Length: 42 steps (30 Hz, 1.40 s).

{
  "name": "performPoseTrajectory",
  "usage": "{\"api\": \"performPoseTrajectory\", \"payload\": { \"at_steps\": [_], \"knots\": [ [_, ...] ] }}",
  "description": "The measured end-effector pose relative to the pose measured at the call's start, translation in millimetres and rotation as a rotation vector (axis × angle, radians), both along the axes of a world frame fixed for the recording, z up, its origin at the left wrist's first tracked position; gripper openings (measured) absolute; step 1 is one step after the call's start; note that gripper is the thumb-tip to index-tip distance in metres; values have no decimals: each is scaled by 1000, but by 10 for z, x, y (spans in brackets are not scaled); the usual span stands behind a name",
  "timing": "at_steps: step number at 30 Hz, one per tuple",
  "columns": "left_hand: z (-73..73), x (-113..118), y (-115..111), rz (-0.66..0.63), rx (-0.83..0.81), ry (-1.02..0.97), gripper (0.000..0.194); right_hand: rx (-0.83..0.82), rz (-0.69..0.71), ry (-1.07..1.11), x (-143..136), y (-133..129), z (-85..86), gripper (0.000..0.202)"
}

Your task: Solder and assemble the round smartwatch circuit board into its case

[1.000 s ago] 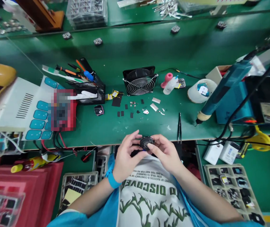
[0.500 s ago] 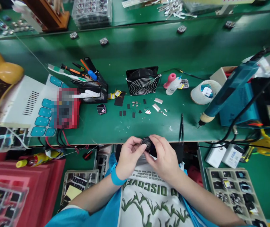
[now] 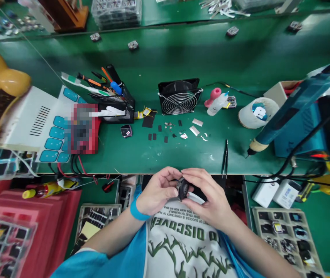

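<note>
Just in front of the bench edge, a round black smartwatch body (image 3: pixel 183 189) without a strap is held between both hands, turned partly on its side. My left hand (image 3: pixel 158 193), with a blue band on its wrist, pinches its left rim between thumb and fingers. Around the other side curl the fingers of my right hand (image 3: pixel 208 195), which also grip it; some fingertips are hidden behind it. Beyond the hands, small black pads (image 3: pixel 152 136), silvery strips (image 3: pixel 194 130) and tiny parts lie on the green bench (image 3: pixel 118 158). Black tweezers (image 3: pixel 225 158) rest to the right.
At the back stands a fan (image 3: pixel 179 102), with a tool holder (image 3: pixel 128 106) and small square watch (image 3: pixel 126 131) to its left. On the right are a squeeze bottle (image 3: pixel 217 104), white tub (image 3: pixel 254 117) and a slanting teal hand tool (image 3: pixel 286 116) with a dark cable.
The smartwatch body has been tipped from facing up to nearly on edge, and both hands have shifted their hold around it. The camera view has moved slightly.
</note>
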<state>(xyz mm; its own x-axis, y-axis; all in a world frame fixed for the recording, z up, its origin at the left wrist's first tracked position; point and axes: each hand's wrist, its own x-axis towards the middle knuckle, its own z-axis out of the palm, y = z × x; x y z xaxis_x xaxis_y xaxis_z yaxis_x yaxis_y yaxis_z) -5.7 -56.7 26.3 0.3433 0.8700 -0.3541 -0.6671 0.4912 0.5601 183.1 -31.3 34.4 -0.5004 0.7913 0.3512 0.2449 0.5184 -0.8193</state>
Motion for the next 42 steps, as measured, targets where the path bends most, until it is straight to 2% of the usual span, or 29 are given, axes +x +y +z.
{"api": "performPoseTrajectory", "payload": {
  "at_steps": [4,7,9,10,12,14,15,18,21,23,26,28,29,33,39,42],
  "knots": [
    [-22,-9,-12,24,44,60,51,7,2,25,-13,2,-21,46],
    [8,-64,-17,1,164,308,42,-94,-75,112,-41,-8,-65,46],
    [32,-118,-13,21,362,674,27,-315,-159,236,-67,-16,-107,45],
    [37,-145,-7,75,507,894,21,-468,-186,315,-83,-17,-128,46],
    [29,-187,16,168,873,1219,37,-734,-190,453,-126,-11,-165,52],
    [4,-199,41,166,1170,1316,53,-851,-162,516,-175,-2,-188,57],
    [-10,-193,49,142,1257,1311,57,-855,-155,521,-199,-1,-194,59],
    [-35,-154,41,118,1328,1258,62,-832,-138,522,-235,-19,-196,59],
    [-31,-129,10,110,1171,1210,67,-792,-138,518,-186,-48,-176,56],
    [-20,-130,-4,65,906,1075,63,-683,-165,471,-117,-54,-136,51],
    [3,-141,-6,-33,421,595,47,-255,-172,259,-21,-43,-33,48],
    [27,-140,-2,-97,181,272,48,12,-114,118,6,-33,41,47],
    [40,-135,-1,-124,106,160,53,80,-78,81,8,-31,71,47],
    [71,-107,1,-159,1,-26,56,171,-20,8,-20,-39,117,44],
    [47,-109,-13,-131,-37,-68,46,149,-15,-38,9,-45,131,39],
    [42,-117,-18,-120,-32,-78,43,166,13,-87,44,-40,156,43]
  ]
}}
